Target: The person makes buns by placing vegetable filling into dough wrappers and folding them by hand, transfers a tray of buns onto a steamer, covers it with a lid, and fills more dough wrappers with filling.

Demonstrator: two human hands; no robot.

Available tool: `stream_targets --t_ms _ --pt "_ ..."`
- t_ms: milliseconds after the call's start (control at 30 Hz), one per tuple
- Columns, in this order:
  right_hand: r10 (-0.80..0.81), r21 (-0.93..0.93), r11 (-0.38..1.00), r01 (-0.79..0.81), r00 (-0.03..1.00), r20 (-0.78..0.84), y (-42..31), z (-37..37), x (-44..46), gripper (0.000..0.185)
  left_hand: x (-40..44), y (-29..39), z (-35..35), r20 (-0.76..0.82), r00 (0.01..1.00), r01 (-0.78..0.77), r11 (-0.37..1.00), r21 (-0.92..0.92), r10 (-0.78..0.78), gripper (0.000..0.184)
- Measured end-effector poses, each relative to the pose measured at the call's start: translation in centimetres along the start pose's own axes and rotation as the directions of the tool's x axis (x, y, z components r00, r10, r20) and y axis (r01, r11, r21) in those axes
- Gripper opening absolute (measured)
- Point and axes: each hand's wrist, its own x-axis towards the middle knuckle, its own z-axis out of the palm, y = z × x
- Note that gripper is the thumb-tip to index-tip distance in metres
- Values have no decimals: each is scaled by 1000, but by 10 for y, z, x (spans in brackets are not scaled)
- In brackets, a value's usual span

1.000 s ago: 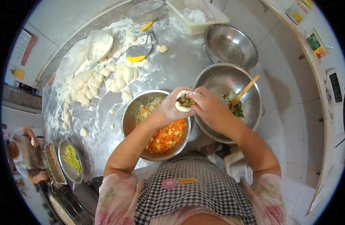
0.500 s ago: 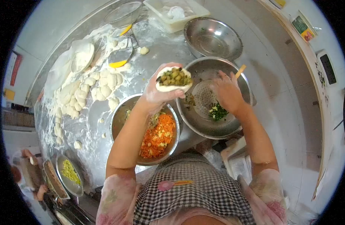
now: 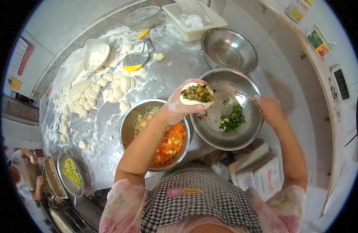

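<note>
My left hand [image 3: 179, 105] is curled around a floured dough wrapper [image 3: 191, 102], with a heap of diced green-brown filling [image 3: 197, 93] on it. It is raised between the bowl of carrot and the bowl of greens. My right hand [image 3: 269, 110] is closed at the right rim of the large steel bowl [image 3: 227, 146], around the wooden handle of a thin metal spoon [image 3: 244, 95] that reaches into the bowl; the spoon's tip is hard to make out. Chopped dark greens [image 3: 232, 118] lie inside that bowl. Shredded carrot filling [image 3: 172, 141] fills another steel bowl [image 3: 126, 116], partly hidden by my left forearm.
Floured dough pieces [image 3: 85, 97] cover the left of the metal table. Behind are yellow-handled sieves [image 3: 134, 60], a white tub [image 3: 216, 24] and another steel bowl [image 3: 229, 50]. A co-worker's arm [image 3: 40, 186] shows at lower left, near a dish of chopped yellow-green food [image 3: 72, 174].
My right hand has left the bowl's inside for its right rim and taken hold of the spoon handle. My left hand still holds the filled wrapper. The view has shifted slightly.
</note>
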Motion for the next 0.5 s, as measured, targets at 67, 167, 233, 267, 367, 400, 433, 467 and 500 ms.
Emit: stream_targets --t_ms 67,167,233,267,367,400,433,467,500 --pt "67 143 988 -53 993 -95 -21 -12 -14 35 3 -2 3 6 1000 3 1000 15 -3 59" --pt "50 278 959 52 937 -347 -68 -28 -28 41 10 -7 11 31 1000 7 1000 -12 -6 61" --pt "6 330 931 153 902 -432 -83 -34 -31 44 14 -10 18 52 999 -12 999 -30 14 66" --pt "-48 285 938 195 891 -451 -83 -33 -30 45 16 -10 20 68 997 -37 999 25 35 65" --pt "-165 177 946 272 872 -461 -84 -27 -28 48 20 -8 25 104 994 -56 987 152 40 63" --pt "-172 163 950 268 880 -442 -85 -26 -27 49 20 -6 24 104 995 -22 984 174 4 61" --pt "-179 152 953 264 888 -423 -86 -23 -28 49 20 -6 23 101 994 14 981 196 -34 59" --pt "-201 139 949 284 880 -430 -86 -20 -27 49 20 -6 22 88 996 11 964 266 -36 57" --pt "-222 127 944 304 871 -437 -85 -16 -26 48 20 -7 20 76 996 9 942 334 -36 55"
